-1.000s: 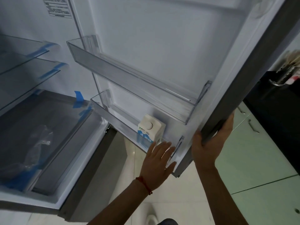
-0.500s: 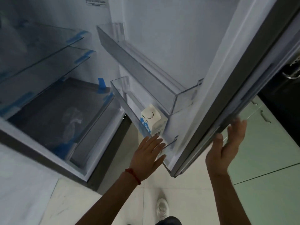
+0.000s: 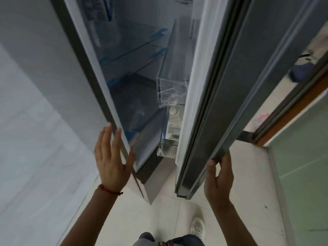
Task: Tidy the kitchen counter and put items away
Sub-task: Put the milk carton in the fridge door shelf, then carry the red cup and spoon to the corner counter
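Brushed grey metal on the outer face of the fridge door (image 3: 248, 86), smooth and faintly reflective, with a pale rubber seal running along its inner edge; door standing only narrowly ajar from the fridge cabinet (image 3: 85, 71). Right hand (image 3: 219, 181) at the door's lower corner, fingers (image 3: 224, 162) curled behind the metal edge and thumb pressed on the near side, gripping it. Left hand (image 3: 111, 158) raised beside the cabinet's front edge, fingers (image 3: 104, 137) straight and spread, holding nothing; whether touching the frame or just clear of it cannot be told. Thin red string bracelet (image 3: 110, 190) around the left wrist. Inside the door, two clear hard-plastic bins: upper door bin (image 3: 170, 87), box-shaped with glossy walls, contents not discernible; lower door bin (image 3: 168, 148), holding the milk carton (image 3: 174, 126) upright against the door's inner wall. Carton of white card, rectangular, with a round cap on top, blue print and a barcode on the facing side. Within the cabinet, flat glass shelves (image 3: 134, 48) with strips of blue tape at their edges, and below them a dark translucent drawer (image 3: 134, 107), blurred, with something pale and crinkled inside. Underfoot, pale glossy floor (image 3: 159, 213) tiles; a white shoe (image 3: 197, 226) near the bottom edge.
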